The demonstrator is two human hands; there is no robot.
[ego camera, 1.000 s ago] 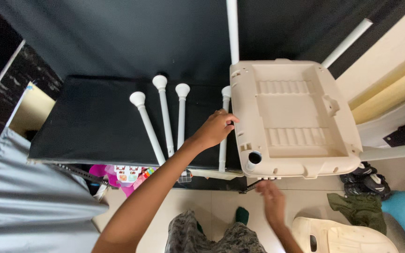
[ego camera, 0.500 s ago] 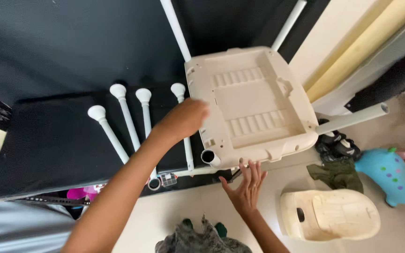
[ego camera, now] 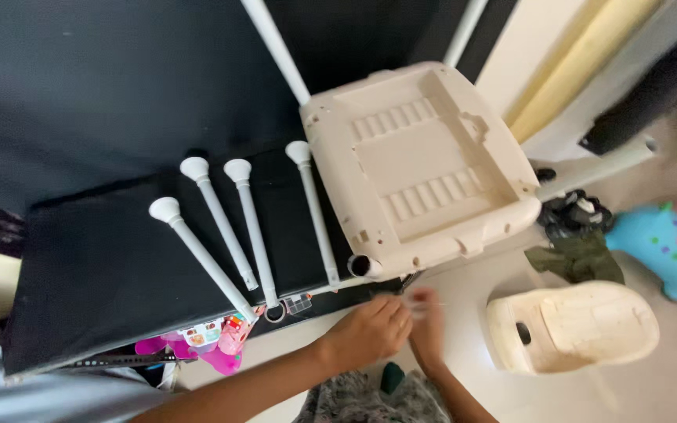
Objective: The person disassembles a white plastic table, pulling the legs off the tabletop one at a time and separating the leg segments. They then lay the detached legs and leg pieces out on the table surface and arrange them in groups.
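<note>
At the lower middle of the frame we see our left hand [ego camera: 370, 333] and right hand [ego camera: 427, 317] brought close together, fingers curled, just below the front edge of the black table [ego camera: 80, 290]. They seem to pinch something small and thin between them, but we cannot tell what it is or how tightly it is held. Directly above the hands, the upturned beige plastic seat base [ego camera: 425, 168] lies on the table's right end, one white leg [ego camera: 276, 47] fitted at its upper left corner. Four loose white legs [ego camera: 252, 227] lie side by side to its left. A beige seat shell [ego camera: 581, 325] rests on the floor at lower right.
</note>
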